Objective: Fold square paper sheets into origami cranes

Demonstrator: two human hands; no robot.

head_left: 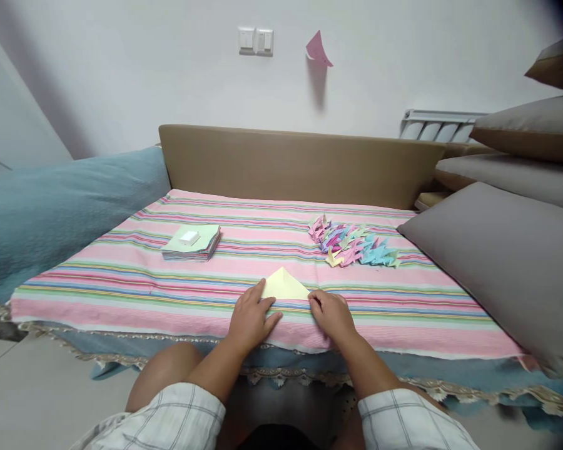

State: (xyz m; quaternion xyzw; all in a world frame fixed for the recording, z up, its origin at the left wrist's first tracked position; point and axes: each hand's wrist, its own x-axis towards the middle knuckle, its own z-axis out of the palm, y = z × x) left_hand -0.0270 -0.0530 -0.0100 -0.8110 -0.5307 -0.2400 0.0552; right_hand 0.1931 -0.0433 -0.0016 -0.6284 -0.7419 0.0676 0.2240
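A pale yellow sheet of paper [284, 285], folded into a triangle with its peak pointing away from me, lies on the striped cloth [136, 300]. My left hand [253, 315] rests on its left corner, fingers spread and stretched out. At the right corner, my right hand [331, 312] pinches the paper between thumb and curled fingers. Beyond the right hand sits a cluster of folded paper cranes [351, 244] in pink, purple, green, yellow and blue. To the left is a stack of square paper [192, 244] with a small white block [189, 237] on top.
Grey cushions [488, 262] are piled along the right side. A blue-covered armrest [75, 187] borders the left, and a brown backrest [286, 162] runs along the back. On the wall are light switches [256, 41] and a pink paper [318, 49].
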